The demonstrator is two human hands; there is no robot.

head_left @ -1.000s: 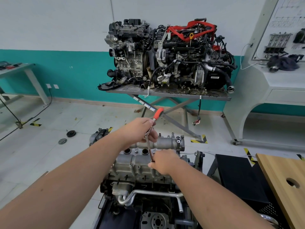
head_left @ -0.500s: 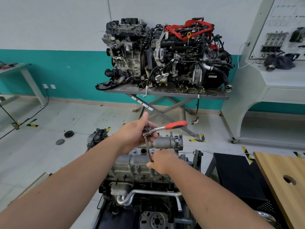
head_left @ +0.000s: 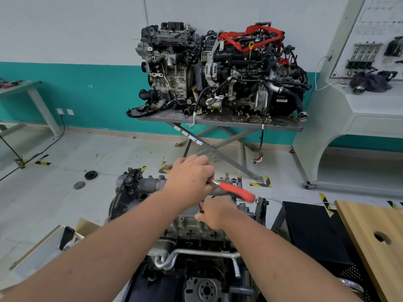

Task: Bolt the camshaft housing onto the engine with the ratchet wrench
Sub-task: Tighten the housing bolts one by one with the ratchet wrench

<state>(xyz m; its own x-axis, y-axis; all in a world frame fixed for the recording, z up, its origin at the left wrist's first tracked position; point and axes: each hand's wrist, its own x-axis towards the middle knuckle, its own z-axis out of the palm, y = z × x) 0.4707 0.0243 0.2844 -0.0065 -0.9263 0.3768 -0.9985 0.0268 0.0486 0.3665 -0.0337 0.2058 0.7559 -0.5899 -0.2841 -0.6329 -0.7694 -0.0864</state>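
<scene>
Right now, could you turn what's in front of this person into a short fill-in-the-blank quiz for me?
1. The ratchet wrench has a handle coloured ____.
2. The ____ hand grips the wrench at its head end.
3. The right hand holds the wrench's metal ____ down on the camshaft housing.
4. The two engines by the wall sit on a grey ____.

Missing words: red; left; extension; table

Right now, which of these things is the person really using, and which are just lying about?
In use:
- ratchet wrench, gripped by the left hand
- right hand, steadying its shaft
- camshaft housing
- engine

Lying about:
- two engines on the stand
- black discs on the floor
- wooden board
</scene>
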